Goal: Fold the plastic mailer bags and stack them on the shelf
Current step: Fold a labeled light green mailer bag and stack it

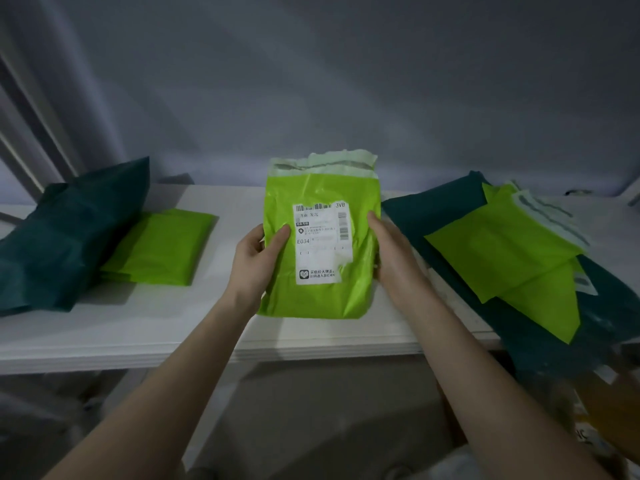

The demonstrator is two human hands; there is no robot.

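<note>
A lime-green mailer bag [325, 188] with a white shipping label is held upright over the white shelf [173, 323], its torn pale flap at the top. My left hand [256, 261] grips its left edge, thumb on the front. My right hand [391, 251] grips its right edge. To the left lies a folded lime-green bag [162, 247] next to a dark green bag [69, 230]. At the right, unfolded lime-green bags [509, 258] lie on another dark green bag [433, 209].
A grey wall [346, 81] rises behind the shelf. The dark green bag at the right hangs over the shelf's front edge. Below the shelf are dim, blurred shapes, with something orange [609, 410] at the lower right.
</note>
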